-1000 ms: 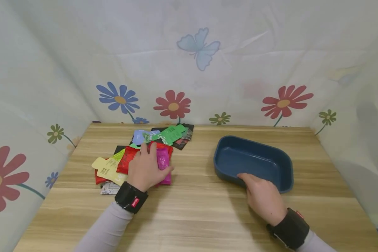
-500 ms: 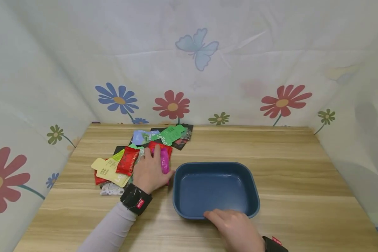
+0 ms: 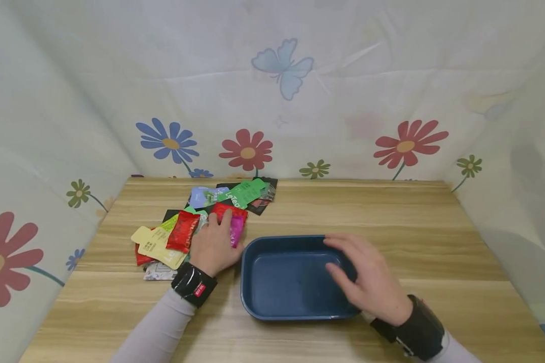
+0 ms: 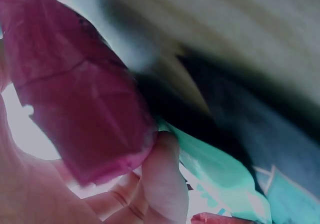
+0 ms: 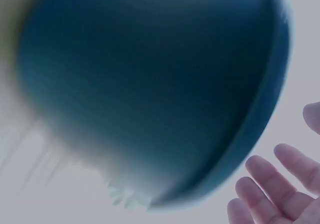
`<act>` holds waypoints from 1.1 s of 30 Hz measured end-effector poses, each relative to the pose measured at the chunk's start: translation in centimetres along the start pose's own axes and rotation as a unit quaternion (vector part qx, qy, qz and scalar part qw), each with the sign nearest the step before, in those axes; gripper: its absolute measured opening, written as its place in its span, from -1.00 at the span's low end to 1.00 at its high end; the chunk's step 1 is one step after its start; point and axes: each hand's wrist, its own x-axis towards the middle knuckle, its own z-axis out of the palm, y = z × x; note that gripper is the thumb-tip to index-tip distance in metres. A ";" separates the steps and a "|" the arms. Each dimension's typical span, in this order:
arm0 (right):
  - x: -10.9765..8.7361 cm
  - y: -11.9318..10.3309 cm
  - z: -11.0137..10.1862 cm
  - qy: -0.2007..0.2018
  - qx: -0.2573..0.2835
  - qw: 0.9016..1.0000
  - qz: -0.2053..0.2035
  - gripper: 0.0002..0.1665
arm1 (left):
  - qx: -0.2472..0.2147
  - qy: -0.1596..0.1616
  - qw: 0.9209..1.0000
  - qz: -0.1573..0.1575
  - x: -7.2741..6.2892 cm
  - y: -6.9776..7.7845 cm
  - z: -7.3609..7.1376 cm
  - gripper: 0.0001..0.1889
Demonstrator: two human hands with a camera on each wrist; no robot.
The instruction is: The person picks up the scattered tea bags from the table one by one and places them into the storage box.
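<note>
My left hand [image 3: 212, 247] lies over the right side of a pile of packets and grips a shiny magenta packet [image 4: 85, 94]. In the left wrist view a fingertip presses the packet's lower end; in the head view the hand covers much of it. Red packets [image 3: 183, 232] lie close beside this hand. My right hand [image 3: 373, 280] hovers over the right end of a dark blue rectangular tray [image 3: 290, 290], thumb and fingers spread. The right wrist view shows those fingers apart from the tray wall [image 5: 235, 149]. The tray's inside holds nothing.
Left of the hand lie a pale yellow pouch [image 3: 163, 247] and a white patterned packet [image 3: 159, 272]. Behind are a green packet [image 3: 245, 192], a light blue packet [image 3: 204, 197] and black packets. A flower-printed curtain [image 3: 281, 116] walls the wooden table [image 3: 413, 201].
The tray has slid left and toward me, turning straight, and now sits close beside my left hand. My right hand has let go of its near rim and moved to its right end.
</note>
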 end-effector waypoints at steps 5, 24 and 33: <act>0.3 5.7 -0.3 -0.042 0.040 0.993 0.104 -0.38 | -0.014 0.004 1.000 -0.004 0.4 -0.6 -1.0 -0.11; -1.2 9.2 1.8 -0.164 0.105 0.962 0.193 -0.60 | -0.056 0.060 0.993 0.089 -0.9 3.3 -7.5 -0.05; -0.3 9.6 2.2 -0.147 0.093 0.962 0.213 -0.59 | -0.084 0.041 0.983 0.161 -1.3 6.7 -6.8 -0.06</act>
